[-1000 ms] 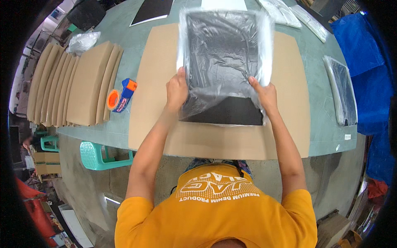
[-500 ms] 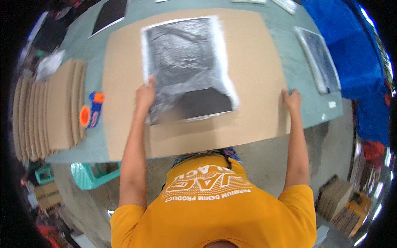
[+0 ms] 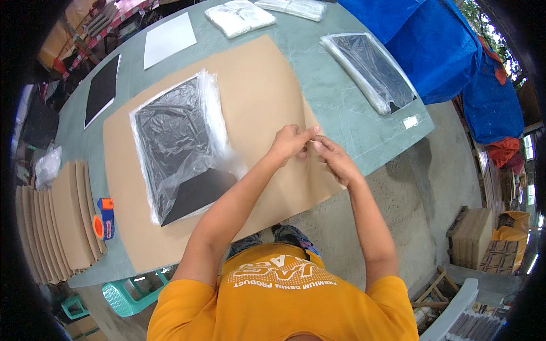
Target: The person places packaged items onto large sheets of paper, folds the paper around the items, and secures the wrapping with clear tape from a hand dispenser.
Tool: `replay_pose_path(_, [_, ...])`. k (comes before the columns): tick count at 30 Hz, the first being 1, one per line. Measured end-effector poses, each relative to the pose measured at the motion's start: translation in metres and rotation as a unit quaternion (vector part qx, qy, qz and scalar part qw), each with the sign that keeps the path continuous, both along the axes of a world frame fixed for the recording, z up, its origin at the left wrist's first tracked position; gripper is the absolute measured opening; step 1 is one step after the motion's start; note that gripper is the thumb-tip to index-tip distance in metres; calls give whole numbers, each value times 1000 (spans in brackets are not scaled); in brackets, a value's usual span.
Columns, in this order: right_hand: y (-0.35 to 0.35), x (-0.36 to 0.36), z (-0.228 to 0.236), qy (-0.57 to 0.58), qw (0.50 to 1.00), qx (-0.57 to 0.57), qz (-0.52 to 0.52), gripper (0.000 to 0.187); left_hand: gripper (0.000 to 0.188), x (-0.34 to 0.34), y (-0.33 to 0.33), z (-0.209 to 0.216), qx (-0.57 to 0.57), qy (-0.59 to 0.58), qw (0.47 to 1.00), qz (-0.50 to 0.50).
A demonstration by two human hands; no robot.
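Note:
A large brown cardboard sheet (image 3: pixel 261 85) lies on the green table, its right side bent upward. My left hand (image 3: pixel 292 143) is closed on that raised right edge, thumb toward the fold. Right beside it, my right hand (image 3: pixel 336 160) pinches the same edge, the fingertips of both hands nearly meeting. On the left part of the sheet rests a stack of black panels in a clear plastic bag (image 3: pixel 173 131). The plastic is pulled back at the near end, where a bare black surface (image 3: pixel 199 190) shows. Neither hand touches the bag.
At the left stand folded cardboard pieces (image 3: pixel 71 210) and a blue-and-orange tape dispenser (image 3: pixel 105 219). A black panel (image 3: pixel 102 91), a white sheet (image 3: pixel 169 40), plastic bags (image 3: pixel 240 18) and a bagged dark panel (image 3: pixel 372 68) lie along the far side. A green stool (image 3: pixel 128 295) stands below the table.
My left hand has left the bag's side and crossed to the sheet's right edge beside my right hand. That edge is now raised and bent. The whole view has turned.

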State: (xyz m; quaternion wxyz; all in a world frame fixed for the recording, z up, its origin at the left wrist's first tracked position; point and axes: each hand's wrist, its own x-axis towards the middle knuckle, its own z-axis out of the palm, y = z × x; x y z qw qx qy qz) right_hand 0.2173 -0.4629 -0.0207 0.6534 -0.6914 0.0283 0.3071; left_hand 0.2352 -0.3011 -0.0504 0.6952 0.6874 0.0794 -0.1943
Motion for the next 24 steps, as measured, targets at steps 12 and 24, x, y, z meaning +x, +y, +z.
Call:
replay_pose_path(12, [-10,19,-7,19,998,43,31,48,53,0,-4,-4,-10,49,998,38])
replay_pose_path(24, [-18,25,-18,115,978,176,7,40,51,-4,0,0,-30,36,998,35])
